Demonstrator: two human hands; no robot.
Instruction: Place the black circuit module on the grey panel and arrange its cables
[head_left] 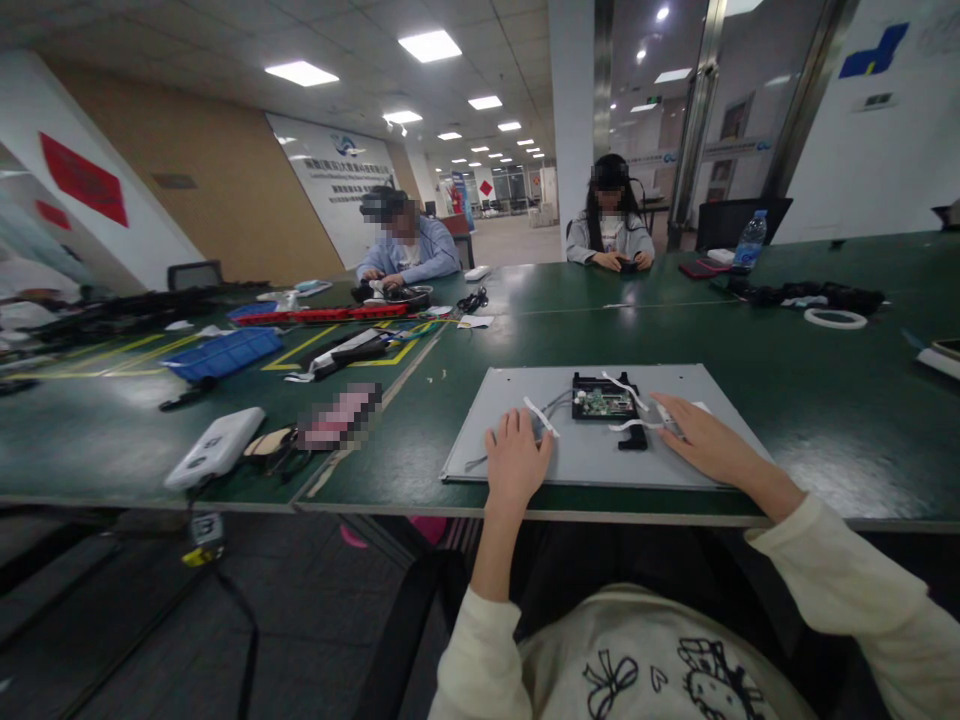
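Green table [832, 400], lower centre of frame: left hand [517, 455] spread on grey panel [592, 463]; right hand [705, 437] near circuit board [606, 402], grip unclear. Sideways slip could snag cable [555, 402], jarring board.

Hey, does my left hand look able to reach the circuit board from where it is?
Probably yes: your left hand is over the same grey panel as the circuit board, with only a thin white strip and a cable lying between them.
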